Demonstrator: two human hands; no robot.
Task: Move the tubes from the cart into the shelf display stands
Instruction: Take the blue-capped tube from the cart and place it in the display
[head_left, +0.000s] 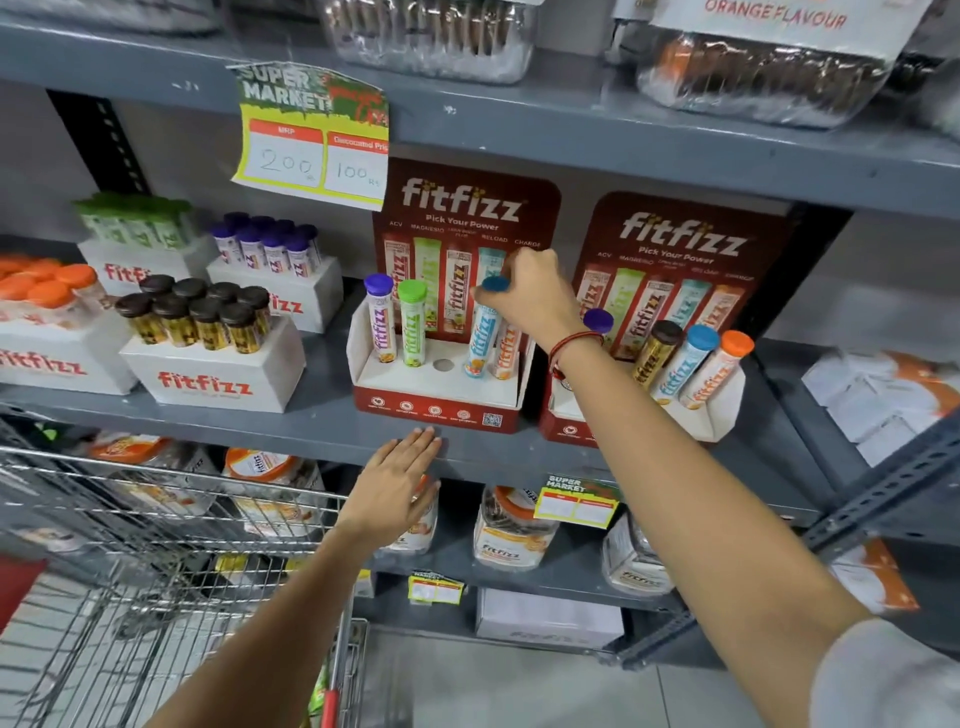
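Seating a blue-capped tube (483, 325) is the step I judge to be in hand: my right hand (530, 299) has its fingertips closed around the cap, and the tube's foot already sits in a hole of the left display stand (436, 387). At nine o'clock from it a hole (443, 365) stands empty; further the same way are a green-capped tube (413, 325) and a purple-capped tube (382, 319). An orange tube stands just at three o'clock, its cap hidden behind my hand. My left hand (400, 483) lies flat and open, holding nothing, against the shelf edge (311, 434) at six o'clock of the stand. Next, I reckon, I must let go cleanly and fetch from the cart (156, 519) at seven o'clock a tube for the empty hole.
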